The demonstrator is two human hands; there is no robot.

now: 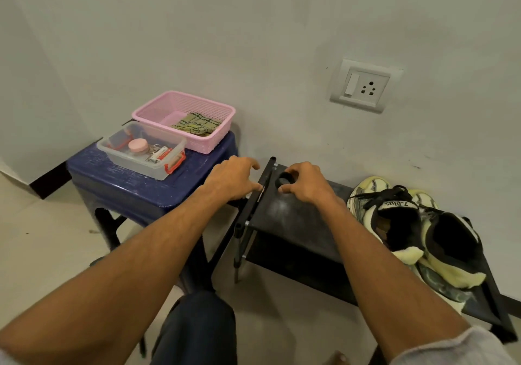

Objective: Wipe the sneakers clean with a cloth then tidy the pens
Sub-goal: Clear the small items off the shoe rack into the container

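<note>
Mid-frame, both hands sit at the left end of the black rack (296, 215); the right hand (306, 184) curls thumb and fingers round a small black round object (286, 180); the left hand (234, 177) bends its fingers over the rack's edge, though whether they grip it I cannot tell. The cloth (197, 124) lies in the pink basket (158, 108) up and left, nearer the left hand; the sneakers (394, 218) rest at right, toes to the wall, heels toward lower right.

pink basket (217, 128), green patterned cloth (196, 124), blue stool (141, 192), black-and-cream sneakers (408, 223).
</note>
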